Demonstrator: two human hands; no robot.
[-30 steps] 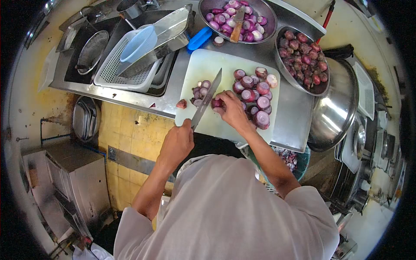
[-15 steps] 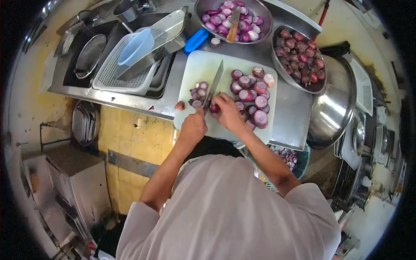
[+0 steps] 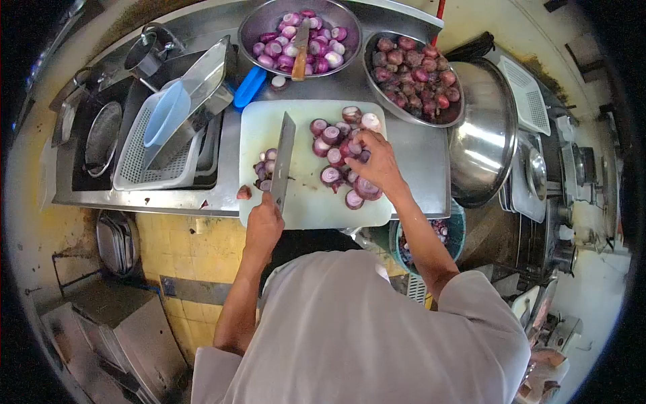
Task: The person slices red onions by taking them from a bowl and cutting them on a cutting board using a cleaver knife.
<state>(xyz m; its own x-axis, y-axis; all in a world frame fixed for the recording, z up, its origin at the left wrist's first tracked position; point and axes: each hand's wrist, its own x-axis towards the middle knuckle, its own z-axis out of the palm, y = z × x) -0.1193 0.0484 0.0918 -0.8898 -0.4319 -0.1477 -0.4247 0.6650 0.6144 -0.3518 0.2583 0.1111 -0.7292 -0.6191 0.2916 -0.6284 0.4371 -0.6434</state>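
Note:
My left hand [image 3: 264, 221] is wrapped around the handle of a knife [image 3: 284, 161], its broad blade pointing away from me over the white cutting board [image 3: 306, 214]. To the blade's left lie small cut onion ends [image 3: 266, 167], and a reddish piece [image 3: 243, 192] sits by the board's left edge. On the right half of the board is a heap of unpeeled red onions with trimmed ends [image 3: 330, 176]. My right hand [image 3: 378, 161] reaches into this heap, fingers curled on a red onion [image 3: 349, 147] and partly hiding it.
Behind the board stand a bowl of peeled onions [image 3: 258, 34] with a wooden-handled knife [image 3: 301, 57] on top, and a bowl of unpeeled onions [image 3: 412, 121]. A blue handle [image 3: 250, 87] lies nearby. The sink holds a white basket [image 3: 128, 182]. A green bin [image 3: 459, 236] stands below right.
My right hand has moved from beside the blade to the onion heap on the right. The knife stays in my left hand, now a little apart from the onion ends. The view has shifted.

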